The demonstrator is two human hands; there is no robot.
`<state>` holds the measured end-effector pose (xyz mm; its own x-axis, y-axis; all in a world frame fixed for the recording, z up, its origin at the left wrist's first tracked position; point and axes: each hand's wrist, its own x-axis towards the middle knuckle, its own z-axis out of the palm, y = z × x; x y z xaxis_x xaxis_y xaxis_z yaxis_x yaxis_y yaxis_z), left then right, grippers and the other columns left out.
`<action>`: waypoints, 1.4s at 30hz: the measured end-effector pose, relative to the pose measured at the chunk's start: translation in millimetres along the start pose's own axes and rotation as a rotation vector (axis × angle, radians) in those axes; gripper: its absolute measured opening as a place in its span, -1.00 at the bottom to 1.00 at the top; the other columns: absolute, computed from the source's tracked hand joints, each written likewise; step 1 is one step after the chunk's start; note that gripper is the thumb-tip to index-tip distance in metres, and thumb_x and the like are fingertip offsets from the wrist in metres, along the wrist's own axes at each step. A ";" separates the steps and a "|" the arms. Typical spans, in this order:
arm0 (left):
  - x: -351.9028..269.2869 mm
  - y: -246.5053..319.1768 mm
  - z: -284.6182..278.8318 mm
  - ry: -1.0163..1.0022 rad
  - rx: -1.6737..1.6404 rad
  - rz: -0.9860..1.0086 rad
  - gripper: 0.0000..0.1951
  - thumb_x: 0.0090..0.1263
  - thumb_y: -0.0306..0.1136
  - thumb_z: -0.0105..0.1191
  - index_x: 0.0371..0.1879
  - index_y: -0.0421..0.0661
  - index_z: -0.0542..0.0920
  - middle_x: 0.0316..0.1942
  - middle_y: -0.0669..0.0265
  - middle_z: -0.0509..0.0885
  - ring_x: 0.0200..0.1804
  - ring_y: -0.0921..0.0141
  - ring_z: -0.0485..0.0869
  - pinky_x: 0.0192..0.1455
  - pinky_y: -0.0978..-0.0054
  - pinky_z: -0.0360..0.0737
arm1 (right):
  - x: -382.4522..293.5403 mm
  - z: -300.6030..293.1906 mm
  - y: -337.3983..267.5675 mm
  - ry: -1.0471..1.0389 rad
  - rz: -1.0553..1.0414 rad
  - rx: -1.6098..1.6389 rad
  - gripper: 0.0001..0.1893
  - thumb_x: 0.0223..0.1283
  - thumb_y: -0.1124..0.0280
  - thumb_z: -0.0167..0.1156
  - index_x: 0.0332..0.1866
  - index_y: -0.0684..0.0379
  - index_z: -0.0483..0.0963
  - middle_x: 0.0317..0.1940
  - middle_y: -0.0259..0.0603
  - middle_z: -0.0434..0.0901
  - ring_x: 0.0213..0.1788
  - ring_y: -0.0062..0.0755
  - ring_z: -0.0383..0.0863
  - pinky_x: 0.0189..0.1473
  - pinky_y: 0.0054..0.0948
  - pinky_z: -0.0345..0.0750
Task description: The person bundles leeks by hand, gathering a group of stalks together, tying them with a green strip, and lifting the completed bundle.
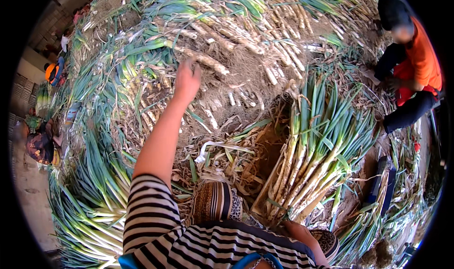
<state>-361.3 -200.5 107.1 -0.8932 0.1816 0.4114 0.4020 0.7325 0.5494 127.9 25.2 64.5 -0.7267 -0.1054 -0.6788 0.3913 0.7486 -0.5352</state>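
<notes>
My left hand [188, 79] reaches out over the pile of uncleaned leeks or large green onions, its fingers spread and slightly blurred, close to the shaft of one soil-stained stalk [207, 61]. No stalk is plainly in its grasp. Low in front of me, my right hand [299, 231] lies by the root end of a bundle of long green onions [312, 169]; its fingers are partly hidden, and I cannot tell whether it grips them. The bundle leans on a wooden board [264, 194], leaves pointing away. Cleaner, whiter stalks [95, 219] lie heaped at my left.
A co-worker in an orange top [422, 56] crouches at the right. Other people sit at the far left, one in patterned clothing [40, 146]. Dry peeled leaves [220, 162] cover the ground before me. A blue object [381, 184] lies right of the bundle.
</notes>
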 end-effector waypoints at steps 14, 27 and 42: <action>185.0 -21.7 74.5 -0.087 0.585 -0.166 -0.42 0.23 -0.01 -0.09 0.12 -0.20 0.29 0.16 0.05 0.31 0.23 0.22 0.24 0.23 0.24 0.15 | 39.3 -1.8 8.7 -0.005 0.356 0.055 -0.65 0.14 0.14 -0.03 -0.09 0.15 0.44 -0.29 0.06 0.54 -0.18 -0.02 0.54 -0.13 -0.22 0.46; 179.9 -38.7 27.4 -0.351 0.547 -0.267 -0.61 0.33 -0.07 -0.23 -0.08 -0.07 0.49 -0.08 0.15 0.55 -0.01 0.18 0.51 0.04 0.21 0.37 | 38.3 7.8 -30.2 0.010 0.325 0.041 -0.72 0.10 0.18 -0.02 -0.16 0.11 0.43 -0.29 0.03 0.54 -0.22 0.04 0.52 -0.17 -0.13 0.45; 12.5 -106.0 -96.0 -0.269 -0.035 -0.281 -0.54 0.23 -0.05 -0.20 -0.13 -0.19 0.52 -0.32 0.02 0.58 -0.24 0.15 0.56 -0.09 0.25 0.42 | 38.1 23.6 -40.3 0.036 0.056 -0.079 -0.68 0.17 0.19 -0.08 -0.17 0.22 0.42 -0.30 0.10 0.52 -0.19 0.07 0.51 -0.14 -0.15 0.44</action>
<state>-395.7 -338.8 123.8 -0.9885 0.1465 0.0385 0.1370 0.7559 0.6402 97.7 -24.4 48.4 -0.7253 -0.0393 -0.6874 0.3871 0.8024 -0.4543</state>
